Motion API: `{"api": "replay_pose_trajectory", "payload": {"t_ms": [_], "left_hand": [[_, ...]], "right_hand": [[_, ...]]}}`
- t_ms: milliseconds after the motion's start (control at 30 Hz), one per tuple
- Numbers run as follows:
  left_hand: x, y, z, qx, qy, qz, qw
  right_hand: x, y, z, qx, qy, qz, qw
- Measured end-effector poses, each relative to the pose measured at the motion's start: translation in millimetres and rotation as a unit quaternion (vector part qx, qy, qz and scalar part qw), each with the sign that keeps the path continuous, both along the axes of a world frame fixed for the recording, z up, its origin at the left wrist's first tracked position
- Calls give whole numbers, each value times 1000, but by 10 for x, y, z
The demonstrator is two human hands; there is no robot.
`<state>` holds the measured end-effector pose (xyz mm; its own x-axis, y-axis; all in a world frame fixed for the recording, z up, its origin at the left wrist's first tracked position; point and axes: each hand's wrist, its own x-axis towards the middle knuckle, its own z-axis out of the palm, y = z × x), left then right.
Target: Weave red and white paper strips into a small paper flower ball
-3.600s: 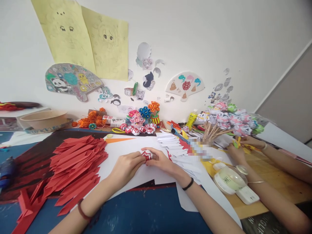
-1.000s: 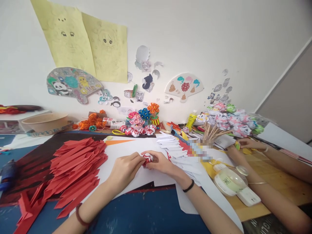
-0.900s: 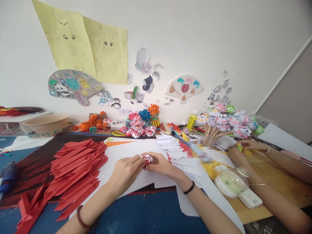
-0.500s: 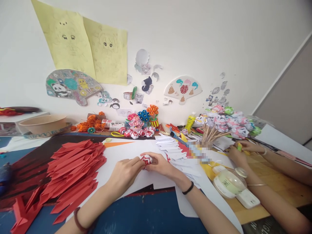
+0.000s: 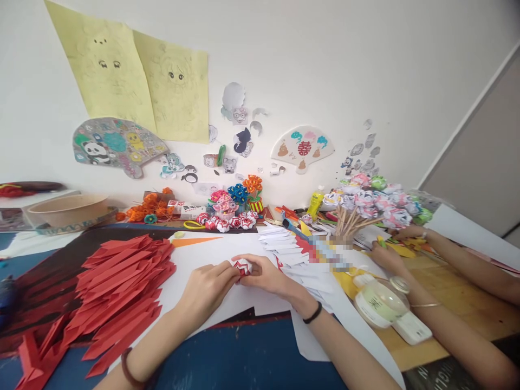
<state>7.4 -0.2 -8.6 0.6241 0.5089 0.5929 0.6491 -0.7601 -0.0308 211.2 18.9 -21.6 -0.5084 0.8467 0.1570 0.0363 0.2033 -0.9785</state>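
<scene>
One heap of folded red strips (image 5: 122, 287); left hand (image 5: 207, 287) and right hand (image 5: 266, 273), fingers closed around one red-and-white paper ball (image 5: 244, 267) above white paper (image 5: 207, 252); one heap of white strips (image 5: 280, 244); one labelled bottle (image 5: 377, 306); a co-worker's two hands (image 5: 388, 257).

The folded ball (image 5: 242, 267) is small, roundish and compact, in red and white. Red bands zigzag in pointed chevrons across its pale upper face, and more red shows low down. Its visible folds look crisp and closely packed, with no loose end in view. Fingers cover its left and right sides, so only the middle part shows; its underside is hidden. It sits pinched between the fingertips of the left hand (image 5: 209, 284) and right hand (image 5: 264, 273), over the white sheet (image 5: 239, 245), inward from that sheet's near edge. Whether it touches the sheet is unclear.
</scene>
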Motion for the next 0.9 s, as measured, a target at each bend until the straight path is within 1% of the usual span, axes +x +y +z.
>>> {"api": "replay_pose_trajectory", "payload": {"t_ms": [167, 300, 433, 600, 733, 900], "left_hand": [[-15, -14, 7, 8, 20, -12, 1000], [-16, -7, -5, 7, 41, -13, 999], [-6, 6, -13, -6, 54, 4, 998], [0, 4, -8, -48, 39, 30, 998], [-5, 1, 4, -97, 10, 21, 995], [-18, 7, -10, -117, -5, 3, 993]], "right_hand": [[10, 37, -44, 20, -16, -9, 1000], [7, 44, -64, 18, -16, 0, 1000], [8, 45, -77, 22, -19, -4, 1000], [4, 38, -59, 34, -35, -17, 999], [-1, 27, -32, 34, -34, -19, 999], [9, 20, -29, 27, -29, -10, 999]]}}
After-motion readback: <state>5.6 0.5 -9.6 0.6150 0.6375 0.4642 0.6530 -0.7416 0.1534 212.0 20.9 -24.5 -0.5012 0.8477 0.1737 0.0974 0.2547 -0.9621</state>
